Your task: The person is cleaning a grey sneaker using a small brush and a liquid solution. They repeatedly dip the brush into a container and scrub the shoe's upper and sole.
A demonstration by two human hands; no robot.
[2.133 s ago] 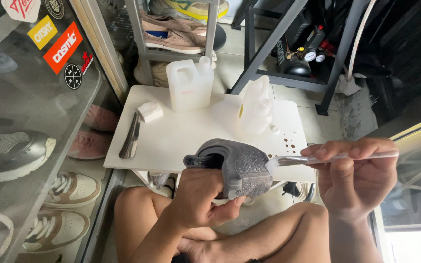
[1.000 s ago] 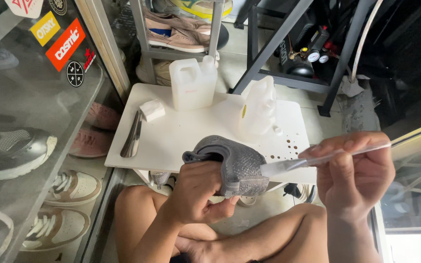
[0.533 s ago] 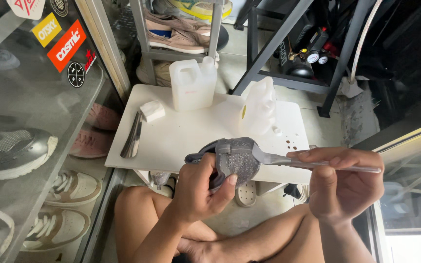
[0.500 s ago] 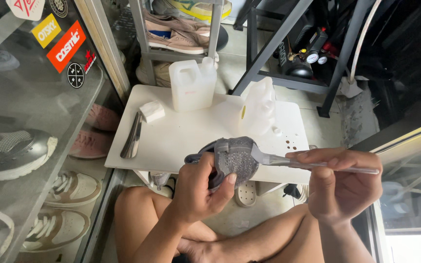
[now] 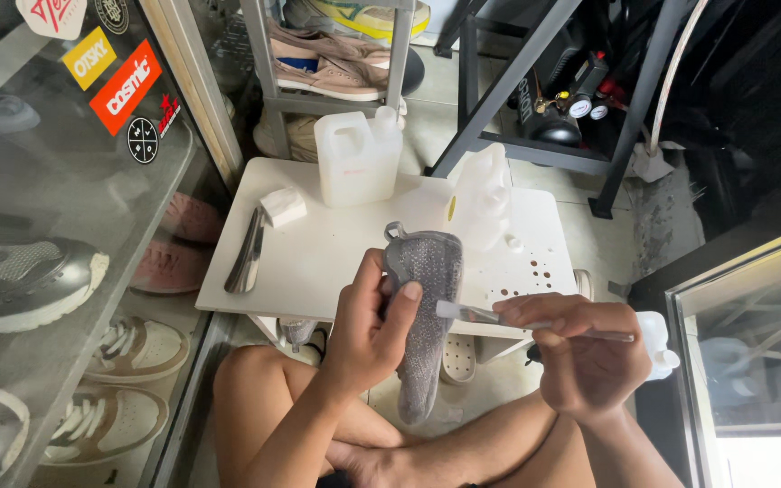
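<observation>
Fingers (image 5: 389,298) of the left hand (image 5: 368,330) clench the grey shoe (image 5: 427,307), thumb on its side; a firm, steady grip looks best for brushing. At three o'clock, the right hand (image 5: 580,352) pinches a thin brush (image 5: 499,316), tip touching the shoe above the counter (image 5: 318,253).

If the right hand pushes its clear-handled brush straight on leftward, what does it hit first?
Most likely the grey knit shoe held by the left hand; the right hand has the brush tip about at its side, though depth is unclear.
</observation>
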